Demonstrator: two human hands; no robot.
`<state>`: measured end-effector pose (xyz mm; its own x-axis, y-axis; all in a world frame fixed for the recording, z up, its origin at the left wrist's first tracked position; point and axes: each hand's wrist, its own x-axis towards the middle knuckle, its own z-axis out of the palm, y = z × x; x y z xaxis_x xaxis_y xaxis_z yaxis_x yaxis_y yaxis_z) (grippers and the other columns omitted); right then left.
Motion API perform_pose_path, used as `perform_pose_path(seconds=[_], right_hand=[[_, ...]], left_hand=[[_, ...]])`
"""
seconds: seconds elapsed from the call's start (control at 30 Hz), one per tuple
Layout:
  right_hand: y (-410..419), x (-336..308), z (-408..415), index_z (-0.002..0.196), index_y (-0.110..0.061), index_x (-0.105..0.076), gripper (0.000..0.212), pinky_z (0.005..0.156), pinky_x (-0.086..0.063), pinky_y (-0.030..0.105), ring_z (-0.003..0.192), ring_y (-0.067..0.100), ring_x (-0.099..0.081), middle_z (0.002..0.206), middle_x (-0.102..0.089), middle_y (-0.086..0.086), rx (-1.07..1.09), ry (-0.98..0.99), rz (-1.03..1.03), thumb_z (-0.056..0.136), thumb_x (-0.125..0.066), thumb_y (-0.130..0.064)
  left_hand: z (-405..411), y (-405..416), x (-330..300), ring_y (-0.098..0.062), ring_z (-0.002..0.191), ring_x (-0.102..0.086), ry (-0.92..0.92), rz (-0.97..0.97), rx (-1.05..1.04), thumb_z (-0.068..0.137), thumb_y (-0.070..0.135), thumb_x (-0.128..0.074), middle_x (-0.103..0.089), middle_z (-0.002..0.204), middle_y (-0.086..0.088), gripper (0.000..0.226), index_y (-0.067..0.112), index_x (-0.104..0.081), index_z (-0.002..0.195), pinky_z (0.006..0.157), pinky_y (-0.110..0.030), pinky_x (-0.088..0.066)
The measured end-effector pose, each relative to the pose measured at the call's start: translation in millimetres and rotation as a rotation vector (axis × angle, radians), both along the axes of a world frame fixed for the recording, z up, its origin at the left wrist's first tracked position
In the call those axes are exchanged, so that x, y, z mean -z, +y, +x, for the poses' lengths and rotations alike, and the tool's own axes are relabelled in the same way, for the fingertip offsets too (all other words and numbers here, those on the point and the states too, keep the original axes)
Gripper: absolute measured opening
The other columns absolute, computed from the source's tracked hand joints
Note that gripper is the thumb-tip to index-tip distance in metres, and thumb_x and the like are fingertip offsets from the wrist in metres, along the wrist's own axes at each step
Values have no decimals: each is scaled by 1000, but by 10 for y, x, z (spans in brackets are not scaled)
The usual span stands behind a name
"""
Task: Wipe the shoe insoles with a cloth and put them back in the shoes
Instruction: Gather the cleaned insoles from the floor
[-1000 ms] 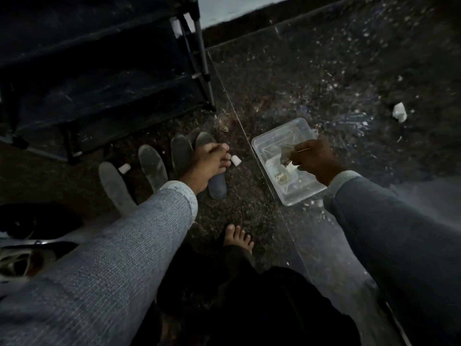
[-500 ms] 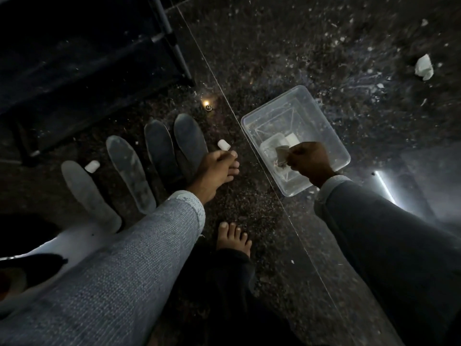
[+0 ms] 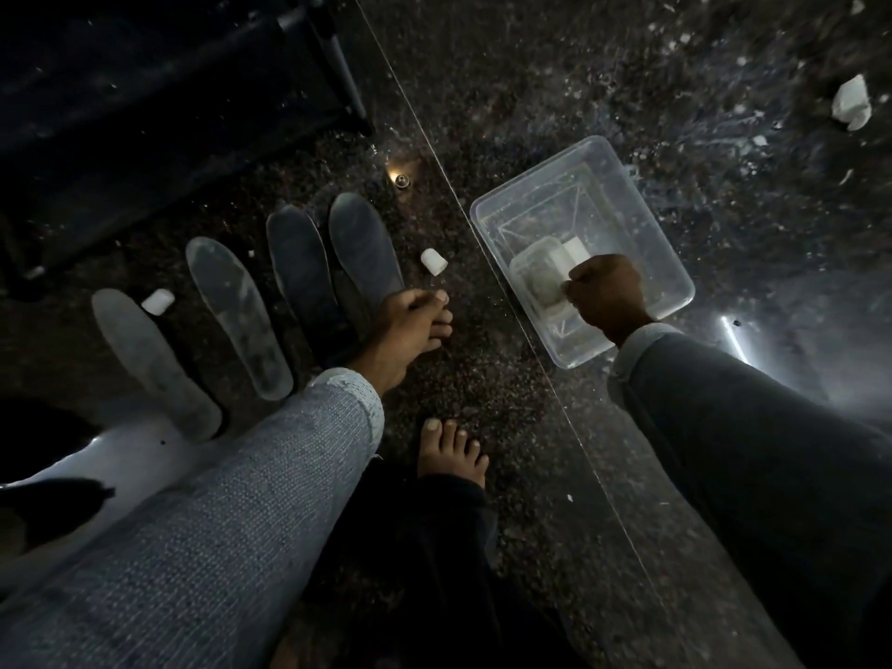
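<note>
On the dark speckled floor [image 3: 555,79], four grey foam shoe insoles [image 3: 236,316] lay side by side at nine o'clock. My left hand [image 3: 410,325] rested on the rightmost insole's heel, fingers extended, its grip apart. At two o'clock, my right hand [image 3: 606,294] sat inside the clear rectangular plastic tub [image 3: 545,195], grip clamped on a pale wet cloth [image 3: 548,287].

A dim home interior, apparently an entryway: a speckled stone floor [image 3: 579,79], a dark metal-framed shoe rack [image 3: 169,89], insoles [image 3: 239,316] laid in a row and a bare foot [image 3: 451,451] beside them.
</note>
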<state>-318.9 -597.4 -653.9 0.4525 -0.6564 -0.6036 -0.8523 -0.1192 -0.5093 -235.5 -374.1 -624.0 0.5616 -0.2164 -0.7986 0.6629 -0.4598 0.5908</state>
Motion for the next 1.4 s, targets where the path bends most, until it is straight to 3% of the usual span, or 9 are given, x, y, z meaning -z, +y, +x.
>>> perform_pose_path(seconds=[0.23, 0.43, 0.53, 0.6, 0.77, 0.87, 0.97, 1.17, 1.4], right_hand=[[54, -204, -7, 93, -12, -70, 11, 84, -56, 38, 92, 23, -66, 98, -70, 9, -103, 0, -81, 83, -72, -16], [348, -378, 216, 81, -15, -69, 3, 71, -52, 27, 81, 21, -67, 84, -70, 6, -237, -92, -71, 83, -71, -17], [607, -401, 377, 77, -15, -68, 8, 57, -41, 4, 71, 10, -60, 79, -66, -1, -351, -159, -70, 84, -66, -12], [808, -381, 490, 80, -13, -69, 9, 54, -40, 8, 68, 4, -55, 78, -63, -4, -406, -186, -46, 87, -64, -13], [1282, -176, 725, 90, -15, -74, 14, 77, -50, 30, 87, 22, -65, 92, -71, 8, -499, -208, -33, 87, -64, -25], [1533, -17, 840, 94, -9, -74, 16, 82, -45, 22, 97, 20, -63, 104, -70, 9, -487, -180, -7, 87, -64, -20], [1706, 195, 898, 92, -9, -71, 17, 87, -43, 22, 107, 22, -60, 117, -65, 11, -453, -118, 20, 86, -66, -24], [1801, 512, 902, 100, -8, -66, 23, 75, -43, 23, 101, 22, -61, 109, -67, 8, -382, -60, -11, 87, -66, -28], [1801, 722, 925, 103, -11, -61, 31, 73, -50, 29, 96, 24, -64, 109, -64, 10, -261, -53, -31, 80, -73, -30]], left_hand=[[41, 156, -101, -8, 75, -62, -26, -9, -28, 99, 29, -53, -65, 85, 3, 20, 15, -61, 110, 72, -24, -52], [54, 377, -173, -9, 70, -61, -47, -10, -89, 99, 27, -55, -64, 82, 2, 14, 15, -61, 99, 64, -20, -50], [72, 538, -158, -9, 66, -59, -64, -7, -123, 99, 24, -55, -63, 79, 1, 15, 19, -59, 86, 52, -14, -49], [100, 664, -118, -10, 65, -58, -70, -7, -155, 99, 22, -54, -62, 77, 1, 15, 19, -58, 84, 51, -14, -48], [189, 982, 78, -11, 66, -58, -71, 43, -201, 99, 21, -54, -62, 78, 0, 10, 14, -60, 94, 61, -23, -48], [242, 1185, 244, -12, 64, -58, -97, 84, -227, 99, 20, -55, -61, 76, 0, 8, 13, -59, 98, 60, -23, -49], [279, 1383, 459, -16, 75, -61, -192, 203, -199, 97, 23, -58, -63, 82, -1, 11, 14, -63, 102, 72, -32, -53], [441, 1566, 761, -16, 93, -61, -337, 397, -175, 93, 24, -63, -65, 97, -3, 25, 2, -66, 105, 77, -23, -45], [618, 1540, 934, -30, 113, -59, -270, 477, -187, 86, 30, -71, -62, 122, -14, 40, 7, -58, 116, 97, -42, -50]])
